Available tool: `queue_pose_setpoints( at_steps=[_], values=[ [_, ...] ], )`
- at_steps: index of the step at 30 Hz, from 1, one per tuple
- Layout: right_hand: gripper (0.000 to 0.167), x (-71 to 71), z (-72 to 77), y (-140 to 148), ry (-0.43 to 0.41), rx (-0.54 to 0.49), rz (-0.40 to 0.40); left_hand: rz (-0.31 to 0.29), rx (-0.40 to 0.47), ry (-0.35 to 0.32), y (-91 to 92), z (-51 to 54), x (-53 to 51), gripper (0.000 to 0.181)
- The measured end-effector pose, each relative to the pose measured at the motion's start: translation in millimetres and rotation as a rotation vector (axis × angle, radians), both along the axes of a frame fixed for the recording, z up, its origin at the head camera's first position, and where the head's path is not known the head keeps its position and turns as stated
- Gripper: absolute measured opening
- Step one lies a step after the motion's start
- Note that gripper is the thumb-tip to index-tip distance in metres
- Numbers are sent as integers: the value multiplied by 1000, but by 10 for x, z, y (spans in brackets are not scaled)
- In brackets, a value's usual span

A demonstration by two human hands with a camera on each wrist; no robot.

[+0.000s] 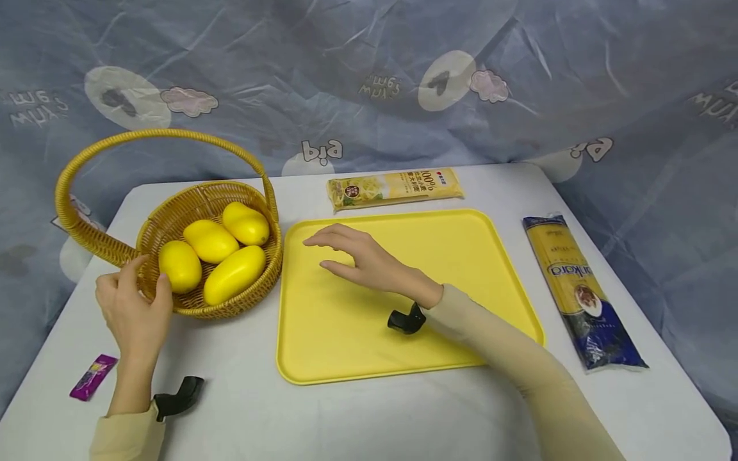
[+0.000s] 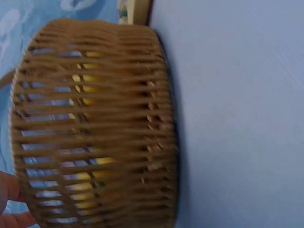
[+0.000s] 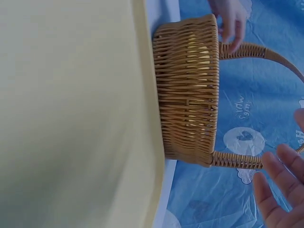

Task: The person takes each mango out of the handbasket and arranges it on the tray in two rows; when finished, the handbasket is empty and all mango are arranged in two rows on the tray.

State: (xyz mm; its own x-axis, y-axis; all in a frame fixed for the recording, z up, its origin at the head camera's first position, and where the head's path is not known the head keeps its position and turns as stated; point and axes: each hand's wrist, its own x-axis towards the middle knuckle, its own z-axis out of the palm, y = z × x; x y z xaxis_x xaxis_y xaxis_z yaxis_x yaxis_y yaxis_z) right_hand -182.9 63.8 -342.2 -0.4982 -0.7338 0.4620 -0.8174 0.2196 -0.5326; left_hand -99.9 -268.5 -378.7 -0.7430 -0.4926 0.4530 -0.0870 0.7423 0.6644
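Note:
A wicker basket [image 1: 225,310] with a tall arched handle stands at the left of the table. Inside it lie several smooth yellow fruits [image 1: 235,275] that look like mangoes. My left hand [image 1: 134,307] is at the basket's left side, thumb and fingers bent about the rim near the handle's base. In the left wrist view, its fingertips [image 2: 19,219] meet the woven rim. My right hand [image 1: 369,256] hovers over the yellow tray [image 1: 346,358], right of the basket, fingers extended and holding nothing. From the right wrist view, its fingers [image 3: 280,178] appear spread apart.
Behind the tray lies a yellow noodle packet [image 1: 398,189]. A blue and yellow pasta packet [image 1: 582,294] rests at the table's right. Near the left edge is a small purple sachet [image 1: 93,378]. A printed blue-grey cloth [image 1: 346,77] hangs behind the white table [image 1: 242,397].

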Motion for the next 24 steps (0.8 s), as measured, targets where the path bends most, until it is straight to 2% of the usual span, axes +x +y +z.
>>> queue_pose_setpoints(
  at_steps=[4,8,11,15,18,24],
  values=[
    [34,-129,47,-239,-9,-28,45,-4,26,-64,-112,-82,8,43],
    [35,-231,54,-475,-58,-20,84,-55,103,-104,-172,-150,-22,46],
    [36,-295,19,-662,-103,14,111,-128,241,-176,-215,-182,-53,52],
    [35,-359,-26,-937,-108,89,156,-208,443,-264,-273,-212,-76,60],
    [35,-394,-38,-1129,-94,177,177,-235,510,-275,-296,-233,-71,63],
    [40,-468,-35,-1367,-137,349,202,-257,545,-256,-284,-255,-95,64]
  ],
)
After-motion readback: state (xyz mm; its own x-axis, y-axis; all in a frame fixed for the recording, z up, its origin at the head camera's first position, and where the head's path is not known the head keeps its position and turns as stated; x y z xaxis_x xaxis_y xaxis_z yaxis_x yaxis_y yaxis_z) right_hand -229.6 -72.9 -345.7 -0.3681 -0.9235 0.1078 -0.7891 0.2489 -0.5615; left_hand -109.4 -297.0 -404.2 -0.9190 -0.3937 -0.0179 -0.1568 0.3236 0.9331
